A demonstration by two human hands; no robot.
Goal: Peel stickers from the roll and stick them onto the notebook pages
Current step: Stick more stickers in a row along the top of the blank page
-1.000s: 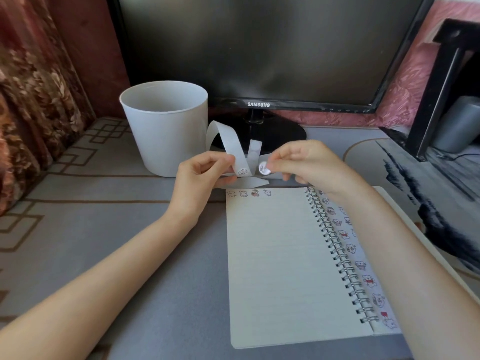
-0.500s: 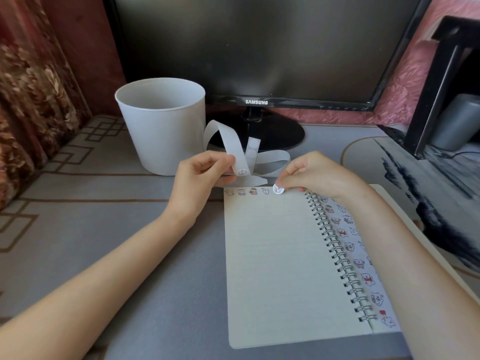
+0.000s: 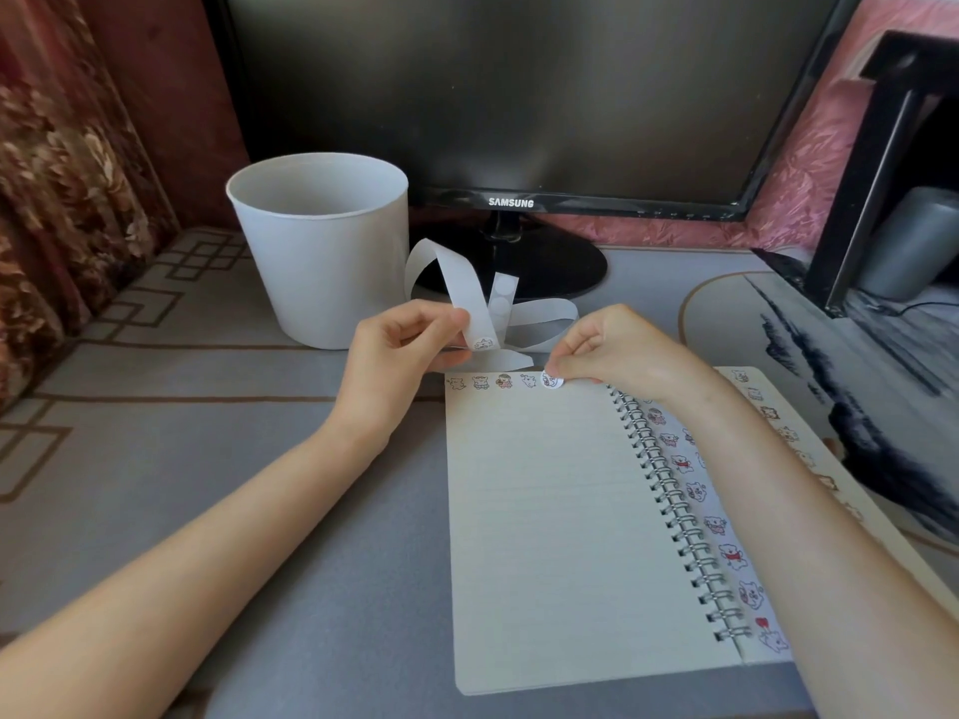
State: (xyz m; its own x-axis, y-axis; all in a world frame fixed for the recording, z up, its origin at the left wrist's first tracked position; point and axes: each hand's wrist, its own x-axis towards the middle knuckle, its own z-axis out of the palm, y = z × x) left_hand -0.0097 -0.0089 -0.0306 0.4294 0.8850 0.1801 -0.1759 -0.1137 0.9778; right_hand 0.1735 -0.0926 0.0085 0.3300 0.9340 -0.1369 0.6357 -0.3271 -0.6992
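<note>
Head view. The left hand (image 3: 399,350) pinches a looping white sticker strip (image 3: 467,298) just above the open spiral notebook (image 3: 560,511), which lies flat on the grey table (image 3: 259,485). The right hand (image 3: 607,350), fingers curled, pinches a round sticker (image 3: 551,380) against the left page's top edge, beside a row of four stickers. A white bucket (image 3: 322,251) and a monitor (image 3: 519,96) stand behind.

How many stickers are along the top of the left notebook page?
5. Four stickers sit side by side from the left corner; the fifth sticker, rightmost, is under the fingers of the right hand.
</note>
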